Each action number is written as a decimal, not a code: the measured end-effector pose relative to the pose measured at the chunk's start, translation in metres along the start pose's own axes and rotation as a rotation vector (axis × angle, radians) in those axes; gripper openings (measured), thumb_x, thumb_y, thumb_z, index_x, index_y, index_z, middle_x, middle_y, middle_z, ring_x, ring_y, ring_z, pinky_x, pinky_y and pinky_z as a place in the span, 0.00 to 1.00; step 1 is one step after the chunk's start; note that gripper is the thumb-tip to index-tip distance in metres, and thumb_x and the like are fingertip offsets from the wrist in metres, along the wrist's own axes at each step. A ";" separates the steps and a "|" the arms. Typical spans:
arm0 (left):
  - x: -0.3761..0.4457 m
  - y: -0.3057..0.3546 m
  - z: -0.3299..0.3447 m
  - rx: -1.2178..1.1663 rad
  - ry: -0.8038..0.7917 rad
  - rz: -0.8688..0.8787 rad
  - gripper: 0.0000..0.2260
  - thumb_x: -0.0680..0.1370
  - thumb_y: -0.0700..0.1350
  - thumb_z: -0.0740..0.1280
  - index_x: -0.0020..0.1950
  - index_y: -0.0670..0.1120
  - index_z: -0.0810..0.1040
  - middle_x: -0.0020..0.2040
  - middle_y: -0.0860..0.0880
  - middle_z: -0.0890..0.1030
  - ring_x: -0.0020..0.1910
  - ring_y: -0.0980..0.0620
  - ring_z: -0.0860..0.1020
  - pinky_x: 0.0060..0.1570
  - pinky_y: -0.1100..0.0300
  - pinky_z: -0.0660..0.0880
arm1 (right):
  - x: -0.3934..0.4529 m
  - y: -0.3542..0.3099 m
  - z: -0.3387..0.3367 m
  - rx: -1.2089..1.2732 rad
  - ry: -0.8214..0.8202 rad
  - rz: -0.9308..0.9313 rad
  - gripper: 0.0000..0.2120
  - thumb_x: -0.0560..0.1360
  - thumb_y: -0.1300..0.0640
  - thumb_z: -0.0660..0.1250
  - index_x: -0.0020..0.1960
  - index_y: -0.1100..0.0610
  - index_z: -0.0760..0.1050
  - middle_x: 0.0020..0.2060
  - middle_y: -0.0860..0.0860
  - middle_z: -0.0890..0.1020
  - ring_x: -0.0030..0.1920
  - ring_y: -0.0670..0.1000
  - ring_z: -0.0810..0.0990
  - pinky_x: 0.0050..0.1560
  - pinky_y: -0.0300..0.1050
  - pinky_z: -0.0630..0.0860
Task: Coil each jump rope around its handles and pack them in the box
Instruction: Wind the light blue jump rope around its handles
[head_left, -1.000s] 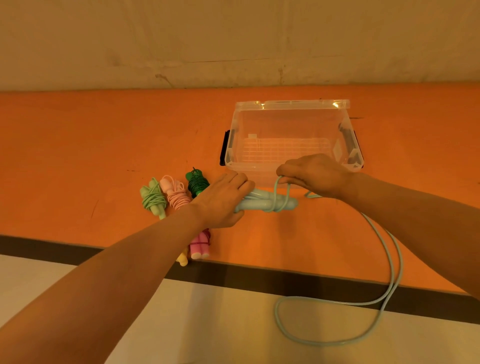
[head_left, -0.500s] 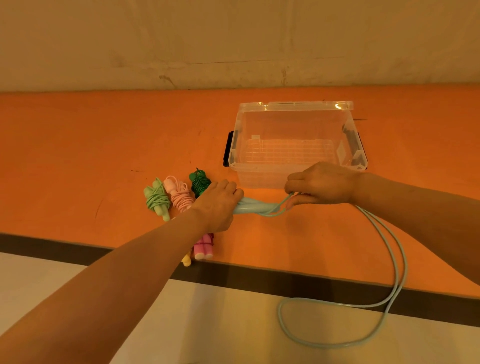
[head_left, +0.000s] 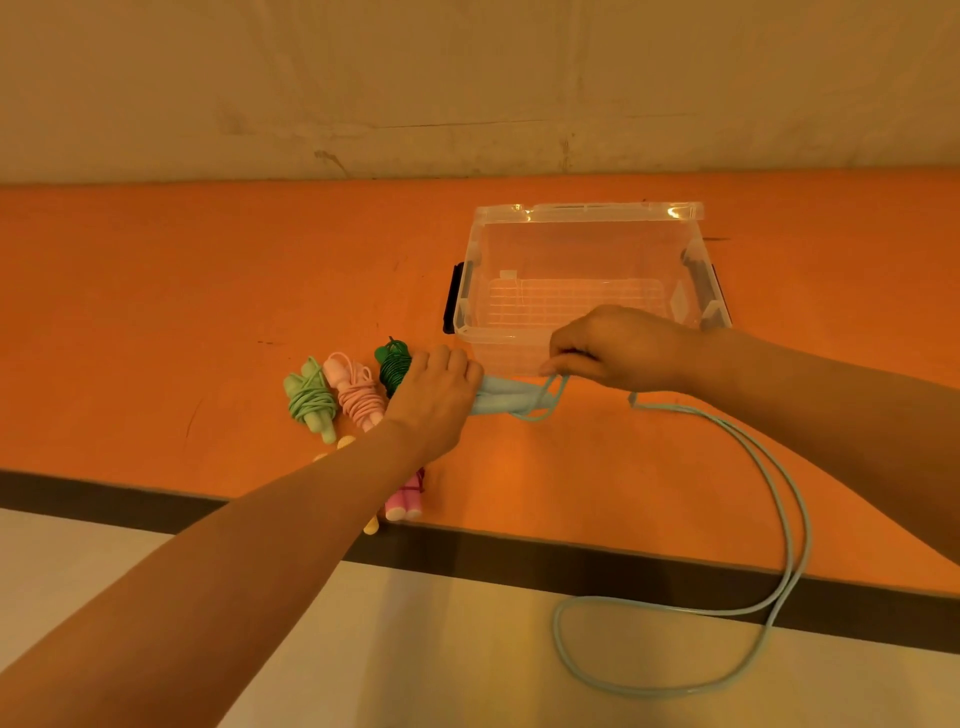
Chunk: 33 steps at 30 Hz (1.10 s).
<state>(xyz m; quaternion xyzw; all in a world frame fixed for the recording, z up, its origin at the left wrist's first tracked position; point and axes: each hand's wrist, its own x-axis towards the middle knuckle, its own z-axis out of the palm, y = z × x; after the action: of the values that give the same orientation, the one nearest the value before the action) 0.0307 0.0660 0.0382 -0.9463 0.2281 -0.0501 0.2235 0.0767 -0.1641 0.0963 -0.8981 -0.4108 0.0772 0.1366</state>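
The left hand (head_left: 434, 402) reaches forward from the lower left, forearm stretched diagonally over the counter (head_left: 156, 312), knuckles up; its fingers (head_left: 447, 364) are curled down around the near ends of the pale blue handles (head_left: 501, 397), which lie together pointing right, just in front of the clear box (head_left: 587, 213). The right hand (head_left: 618, 348) comes in from the right edge, forearm roughly level, wrist bent slightly down; its fingers are closed in a pinch on the pale blue rope (head_left: 779, 493) just above the far ends of the handles, where a turn of rope loops around them. From that hand the rope runs doubled to the right across the counter, drops over the front edge and hangs in a wide loop above the floor (head_left: 467, 649).

The box stands open and upright on the counter behind both hands, with dark latches on its two short sides; nothing lies inside it. Left of the left hand sit three coiled ropes side by side: a light green bundle (head_left: 309, 397), a pink bundle (head_left: 356, 389) and a dark green bundle (head_left: 392, 364), the last just touching the left hand's knuckles. Under the left forearm, near the counter's front edge, a magenta bundle (head_left: 405, 501) and a yellow bundle (head_left: 371, 526) show only in part.
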 end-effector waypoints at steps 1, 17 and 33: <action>-0.001 0.001 0.001 -0.019 0.062 0.050 0.19 0.66 0.44 0.70 0.53 0.42 0.69 0.47 0.43 0.75 0.44 0.44 0.73 0.44 0.52 0.70 | 0.002 0.000 -0.002 0.005 0.022 0.000 0.15 0.79 0.48 0.62 0.47 0.60 0.78 0.38 0.52 0.80 0.37 0.49 0.72 0.39 0.44 0.68; -0.001 0.008 -0.010 -0.445 0.392 0.332 0.23 0.78 0.60 0.58 0.56 0.40 0.71 0.48 0.43 0.75 0.44 0.46 0.73 0.46 0.53 0.72 | -0.002 0.025 0.026 0.068 0.041 0.071 0.15 0.80 0.47 0.57 0.41 0.57 0.70 0.35 0.50 0.73 0.37 0.52 0.71 0.39 0.45 0.65; 0.002 -0.005 -0.017 -0.508 0.423 0.060 0.22 0.78 0.57 0.57 0.53 0.38 0.74 0.45 0.42 0.76 0.42 0.43 0.75 0.43 0.52 0.71 | -0.006 0.036 0.062 0.316 0.249 0.286 0.09 0.80 0.65 0.58 0.49 0.65 0.78 0.41 0.58 0.81 0.39 0.57 0.77 0.42 0.51 0.71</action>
<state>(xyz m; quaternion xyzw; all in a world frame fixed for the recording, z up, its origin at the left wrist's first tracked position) 0.0308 0.0625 0.0553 -0.9334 0.3022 -0.1803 -0.0704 0.0830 -0.1793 0.0260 -0.9173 -0.2422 0.0479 0.3124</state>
